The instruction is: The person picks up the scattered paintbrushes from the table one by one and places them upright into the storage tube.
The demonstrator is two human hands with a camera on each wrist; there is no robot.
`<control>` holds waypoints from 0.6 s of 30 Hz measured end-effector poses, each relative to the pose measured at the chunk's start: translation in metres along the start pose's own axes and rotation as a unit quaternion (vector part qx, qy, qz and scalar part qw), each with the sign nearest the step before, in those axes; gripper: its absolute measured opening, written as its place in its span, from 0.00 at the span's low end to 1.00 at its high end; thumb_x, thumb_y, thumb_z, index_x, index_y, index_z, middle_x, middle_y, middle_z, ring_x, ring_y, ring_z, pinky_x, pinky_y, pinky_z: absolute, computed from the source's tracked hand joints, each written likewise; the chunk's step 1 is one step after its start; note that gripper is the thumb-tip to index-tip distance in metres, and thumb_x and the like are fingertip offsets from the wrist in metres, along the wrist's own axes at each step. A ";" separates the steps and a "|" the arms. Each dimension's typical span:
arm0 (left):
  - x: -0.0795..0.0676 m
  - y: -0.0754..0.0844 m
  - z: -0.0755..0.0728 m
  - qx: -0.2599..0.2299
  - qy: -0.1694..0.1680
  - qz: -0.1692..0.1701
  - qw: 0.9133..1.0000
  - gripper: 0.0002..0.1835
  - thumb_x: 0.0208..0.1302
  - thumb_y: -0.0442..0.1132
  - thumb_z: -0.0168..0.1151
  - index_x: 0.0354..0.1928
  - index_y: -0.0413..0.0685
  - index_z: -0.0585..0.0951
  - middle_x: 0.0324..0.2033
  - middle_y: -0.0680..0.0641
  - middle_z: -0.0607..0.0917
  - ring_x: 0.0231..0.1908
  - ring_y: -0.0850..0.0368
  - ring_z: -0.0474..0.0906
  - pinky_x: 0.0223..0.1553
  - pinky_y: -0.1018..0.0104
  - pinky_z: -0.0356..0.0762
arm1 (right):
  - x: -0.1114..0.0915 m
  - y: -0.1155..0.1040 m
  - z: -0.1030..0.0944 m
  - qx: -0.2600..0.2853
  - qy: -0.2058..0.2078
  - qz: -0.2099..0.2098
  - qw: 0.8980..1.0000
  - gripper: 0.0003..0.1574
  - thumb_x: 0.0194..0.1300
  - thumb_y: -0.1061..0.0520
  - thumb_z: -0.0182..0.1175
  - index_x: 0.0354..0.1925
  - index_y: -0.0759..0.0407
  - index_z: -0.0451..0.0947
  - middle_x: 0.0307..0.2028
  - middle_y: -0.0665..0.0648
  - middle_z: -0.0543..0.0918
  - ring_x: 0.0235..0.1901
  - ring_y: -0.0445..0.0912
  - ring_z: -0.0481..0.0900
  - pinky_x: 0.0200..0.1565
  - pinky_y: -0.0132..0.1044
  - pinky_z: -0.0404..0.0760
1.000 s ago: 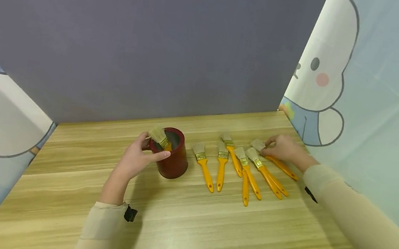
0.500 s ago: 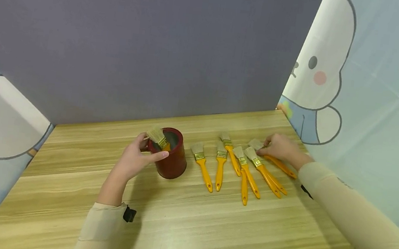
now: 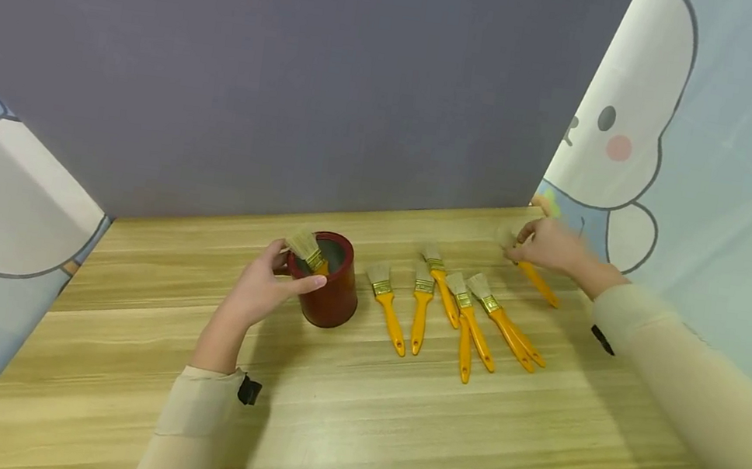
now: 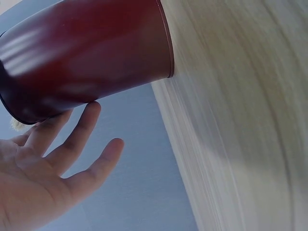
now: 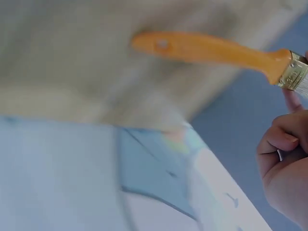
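A dark red can (image 3: 332,301) stands on the wooden table (image 3: 351,435). My left hand (image 3: 256,289) holds it at the rim from the left, thumb along the near side and fingers at the far left. In the left wrist view, some fingertips touch the can's wall while the little finger stays off it. One paintbrush (image 3: 306,246) leans inside the can, bristles up. At the back right, my right hand (image 3: 547,244) pinches another paintbrush (image 5: 207,48) near its metal ferrule. Its orange handle slants down toward the table's right side; its bristles are blurred in the head view.
Several orange-handled paintbrushes (image 3: 419,314) lie between the can and my right hand, some overlapping, bristles pointing away from me. A grey panel (image 3: 337,89) rises behind the table. Printed cartoon curtains (image 3: 712,252) hang at both sides.
My right hand has moved up and away from the other brushes, taking the rightmost paintbrush with it. My left hand stays at the can.
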State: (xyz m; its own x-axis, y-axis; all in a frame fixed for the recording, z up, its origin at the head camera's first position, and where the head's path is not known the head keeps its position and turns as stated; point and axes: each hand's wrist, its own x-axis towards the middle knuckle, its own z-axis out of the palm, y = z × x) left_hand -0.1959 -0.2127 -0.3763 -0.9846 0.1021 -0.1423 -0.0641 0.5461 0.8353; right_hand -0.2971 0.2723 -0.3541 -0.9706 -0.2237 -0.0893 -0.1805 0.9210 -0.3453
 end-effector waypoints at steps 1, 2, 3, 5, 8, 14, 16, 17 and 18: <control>0.000 0.001 0.000 -0.001 -0.001 -0.002 1.000 0.61 0.57 0.70 0.76 0.84 0.53 0.56 0.77 0.43 0.73 0.78 0.42 0.66 0.74 0.35 0.69 | 0.000 -0.005 -0.009 0.012 0.014 -0.002 1.000 0.31 0.65 0.39 0.72 0.48 0.67 0.88 0.51 0.73 0.88 0.32 0.52 0.83 0.32 0.45 0.81; 0.000 0.001 0.000 -0.002 -0.002 -0.004 1.000 0.61 0.57 0.70 0.76 0.84 0.53 0.56 0.78 0.43 0.72 0.78 0.42 0.66 0.75 0.35 0.69 | -0.001 -0.012 -0.018 0.020 0.025 -0.002 0.999 0.33 0.65 0.38 0.72 0.49 0.66 0.87 0.53 0.74 0.87 0.34 0.54 0.83 0.33 0.44 0.80; 0.000 0.001 0.000 -0.003 -0.002 -0.004 1.000 0.61 0.57 0.70 0.76 0.84 0.53 0.56 0.78 0.43 0.71 0.79 0.42 0.66 0.75 0.36 0.69 | -0.001 -0.018 -0.027 0.025 0.037 -0.005 0.999 0.34 0.65 0.37 0.73 0.49 0.66 0.88 0.54 0.73 0.87 0.36 0.54 0.83 0.33 0.44 0.80; 0.001 0.002 0.000 -0.007 -0.003 -0.006 1.000 0.62 0.57 0.70 0.77 0.84 0.53 0.55 0.78 0.43 0.71 0.79 0.42 0.65 0.75 0.36 0.69 | -0.002 -0.033 -0.045 0.048 0.057 -0.003 0.997 0.36 0.65 0.34 0.73 0.50 0.64 0.88 0.47 0.69 0.90 0.39 0.54 0.83 0.35 0.43 0.80; 0.001 0.002 0.001 -0.011 -0.006 -0.006 1.000 0.62 0.57 0.70 0.77 0.84 0.53 0.55 0.79 0.43 0.70 0.80 0.42 0.64 0.75 0.36 0.69 | -0.003 -0.056 -0.069 0.079 0.085 -0.004 0.993 0.38 0.65 0.31 0.72 0.53 0.61 0.88 0.27 0.57 0.86 0.30 0.48 0.76 0.34 0.41 0.75; 0.002 0.002 0.001 -0.011 -0.002 -0.004 1.000 0.58 0.58 0.69 0.77 0.82 0.54 0.58 0.77 0.44 0.72 0.78 0.42 0.67 0.74 0.36 0.70 | -0.003 -0.105 -0.096 0.171 0.118 -0.036 0.978 0.37 0.63 0.30 0.73 0.55 0.56 0.88 0.14 0.43 0.56 0.20 0.41 0.52 0.37 0.41 0.65; 0.001 0.002 0.001 -0.012 0.000 -0.002 1.000 0.57 0.58 0.68 0.77 0.82 0.54 0.59 0.77 0.44 0.73 0.78 0.42 0.67 0.74 0.36 0.71 | -0.004 -0.123 -0.098 0.198 0.122 -0.053 0.971 0.35 0.63 0.32 0.75 0.54 0.55 0.88 0.14 0.43 0.55 0.20 0.41 0.51 0.37 0.40 0.65; 0.000 0.001 0.001 -0.010 0.001 -0.001 1.000 0.57 0.58 0.68 0.77 0.82 0.54 0.59 0.77 0.44 0.74 0.78 0.42 0.67 0.74 0.36 0.71 | -0.005 -0.132 -0.098 0.210 0.122 -0.061 0.968 0.34 0.63 0.33 0.75 0.54 0.55 0.88 0.14 0.43 0.55 0.20 0.41 0.51 0.38 0.39 0.65; -0.001 0.001 0.001 -0.010 0.000 -0.001 1.000 0.57 0.58 0.68 0.77 0.82 0.54 0.59 0.77 0.44 0.74 0.78 0.42 0.68 0.74 0.36 0.70 | -0.005 -0.141 -0.096 0.218 0.121 -0.071 0.966 0.33 0.62 0.34 0.76 0.54 0.55 0.88 0.14 0.43 0.55 0.20 0.41 0.51 0.37 0.39 0.65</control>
State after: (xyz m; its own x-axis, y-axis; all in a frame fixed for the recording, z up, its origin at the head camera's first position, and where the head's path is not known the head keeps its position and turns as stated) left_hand -0.1951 -0.2113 -0.3761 -0.9845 0.1011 -0.1435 -0.0689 0.5296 0.8455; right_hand -0.2822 0.1745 -0.2150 -0.9591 -0.2092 0.1909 -0.2823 0.6532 -0.7026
